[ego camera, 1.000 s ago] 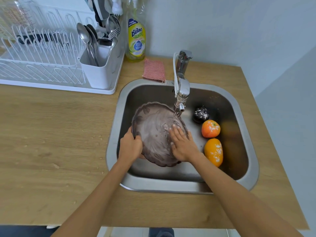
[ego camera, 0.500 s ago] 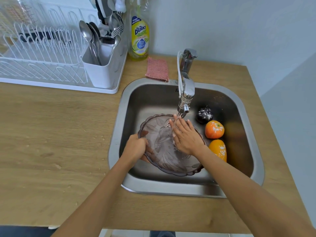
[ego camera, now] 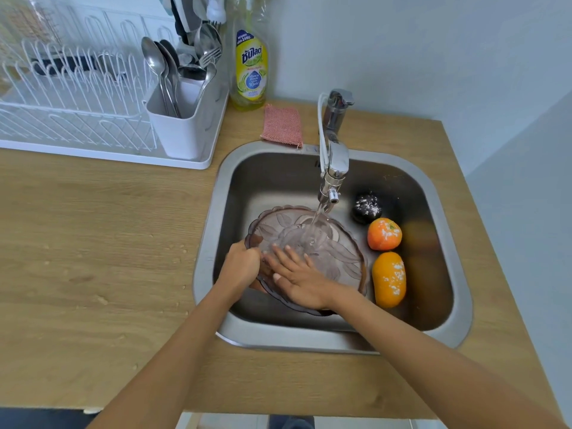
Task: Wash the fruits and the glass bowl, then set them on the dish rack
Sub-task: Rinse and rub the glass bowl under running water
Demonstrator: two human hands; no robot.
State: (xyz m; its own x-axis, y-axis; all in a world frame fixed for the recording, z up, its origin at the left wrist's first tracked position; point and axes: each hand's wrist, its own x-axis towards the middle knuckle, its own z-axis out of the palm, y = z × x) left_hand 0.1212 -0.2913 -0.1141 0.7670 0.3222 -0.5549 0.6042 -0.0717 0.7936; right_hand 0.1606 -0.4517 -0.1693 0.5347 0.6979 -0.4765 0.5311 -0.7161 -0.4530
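L hand [ego camera: 243, 266] grips glass bowl [ego camera: 337, 252] rim; R hand [ego camera: 298, 278] lies open, flat inside it, under tap [ego camera: 334, 168] w/ water running, in sink [ego camera: 445, 212].

We can read print on only one thing: the clear plastic bottle of yellow-green dish soap [ego camera: 250, 66], standing on the desk against the wall, well beyond our left hand [ego camera: 242, 265] and farther from us. Its yellow label carries a brand name in large white Thai letters. Above it a small line ends in "24", and the blue emblem below shows "10". The remaining fine print is too small for us to read.
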